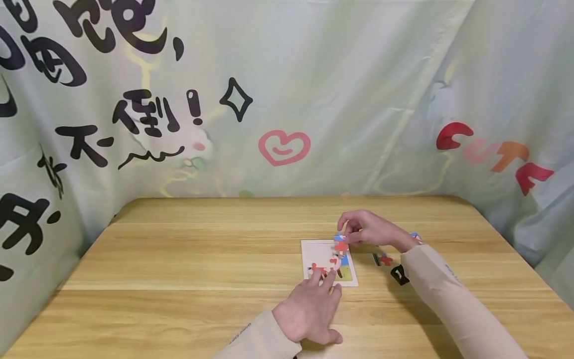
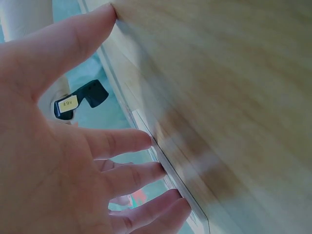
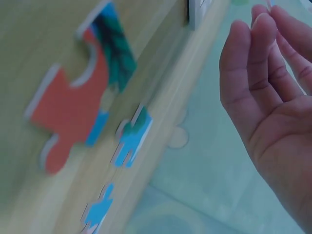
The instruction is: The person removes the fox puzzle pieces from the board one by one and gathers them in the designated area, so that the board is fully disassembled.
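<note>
My right hand pinches a red and blue jigsaw piece between thumb and fingertips, over the upper right part of a white puzzle tray. Several jigsaw pieces lie along the tray's near side and right side. The fingertips of my left hand rest at the tray's near edge, fingers spread; its thumb reaches down to the table. In the left wrist view those fingertips overlap the tray's rim. The right wrist view shows my curled fingers, with the held piece mostly hidden.
Right of the tray, a red and green piece lies on the wooden table, with a blue piece partly behind my right wrist. Two blue pieces appear in the right wrist view. A black device is at my right sleeve. A printed curtain hangs behind.
</note>
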The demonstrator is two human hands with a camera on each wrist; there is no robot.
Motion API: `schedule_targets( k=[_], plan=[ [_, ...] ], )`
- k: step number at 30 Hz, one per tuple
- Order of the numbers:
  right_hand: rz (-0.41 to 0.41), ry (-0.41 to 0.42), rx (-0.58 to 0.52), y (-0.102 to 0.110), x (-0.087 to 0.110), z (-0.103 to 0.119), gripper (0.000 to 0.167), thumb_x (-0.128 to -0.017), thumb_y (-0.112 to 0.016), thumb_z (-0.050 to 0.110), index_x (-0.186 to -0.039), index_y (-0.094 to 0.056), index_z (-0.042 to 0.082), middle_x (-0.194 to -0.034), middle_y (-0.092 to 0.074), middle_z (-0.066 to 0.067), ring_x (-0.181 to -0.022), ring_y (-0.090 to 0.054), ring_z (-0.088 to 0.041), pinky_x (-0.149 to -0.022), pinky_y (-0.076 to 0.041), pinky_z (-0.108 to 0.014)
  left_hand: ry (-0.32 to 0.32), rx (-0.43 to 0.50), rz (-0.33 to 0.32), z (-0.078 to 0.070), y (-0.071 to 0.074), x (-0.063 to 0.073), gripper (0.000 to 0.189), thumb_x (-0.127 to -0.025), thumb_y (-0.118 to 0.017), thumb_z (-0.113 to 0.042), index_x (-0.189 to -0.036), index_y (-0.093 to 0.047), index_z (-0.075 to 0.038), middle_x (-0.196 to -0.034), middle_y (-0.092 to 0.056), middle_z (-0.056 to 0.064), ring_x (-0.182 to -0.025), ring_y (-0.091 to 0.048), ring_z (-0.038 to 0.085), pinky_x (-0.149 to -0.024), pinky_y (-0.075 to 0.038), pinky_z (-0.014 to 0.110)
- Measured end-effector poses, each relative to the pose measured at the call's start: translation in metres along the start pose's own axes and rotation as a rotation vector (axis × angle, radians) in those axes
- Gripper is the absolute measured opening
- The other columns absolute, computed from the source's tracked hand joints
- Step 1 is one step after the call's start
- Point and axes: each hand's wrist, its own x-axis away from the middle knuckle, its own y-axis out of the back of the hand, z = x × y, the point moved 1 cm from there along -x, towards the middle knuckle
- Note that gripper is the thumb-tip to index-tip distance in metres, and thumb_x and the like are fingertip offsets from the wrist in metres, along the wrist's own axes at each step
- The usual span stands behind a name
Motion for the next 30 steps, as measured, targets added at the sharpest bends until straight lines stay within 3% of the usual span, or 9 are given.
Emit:
schedule_targets(
  k=[12, 24, 30],
  plan=[
    [-0.038, 0.024, 0.061, 0.013, 0.022, -0.003, 0.01, -0.094, -0.064, -0.007, -0.103, -0.062, -0.006, -0.073, -0.066, -0.012, -0.058, -0.055, -0.023, -0.059, -0.051, -0.035, 0.014, -0.003, 0.009, -0.001, 0.0, 0.0, 0.089, -0.082, -0.068, -0.071, -0.151, -0.048, -0.019, -0.162, -0.032, 0.003, -0.142, -0.033, 0.024, -0.105, -0.043, 0.031],
    [-0.083, 0.006, 0.048, 0.028, 0.044, -0.008, 0.01, -0.094, -0.064, -0.007, -0.104, -0.063, -0.007, -0.08, -0.069, -0.008, -0.062, -0.058, -0.02, -0.059, -0.052, -0.032, 0.01, -0.005, 0.001, -0.001, 0.001, 0.001, 0.088, -0.082, -0.068, -0.071, -0.15, -0.048, -0.018, -0.161, -0.033, 0.003, -0.14, -0.035, 0.024, -0.103, -0.044, 0.031],
    [-0.101, -0.012, 0.072, 0.032, 0.055, -0.014, 0.009, -0.094, -0.065, -0.006, -0.103, -0.064, -0.005, -0.076, -0.064, -0.011, -0.058, -0.051, -0.018, -0.056, -0.047, -0.031, 0.006, -0.025, 0.005, -0.001, 0.001, 0.0, 0.088, -0.083, -0.066, -0.072, -0.151, -0.048, -0.019, -0.161, -0.033, 0.002, -0.14, -0.035, 0.024, -0.103, -0.044, 0.03]
  ],
)
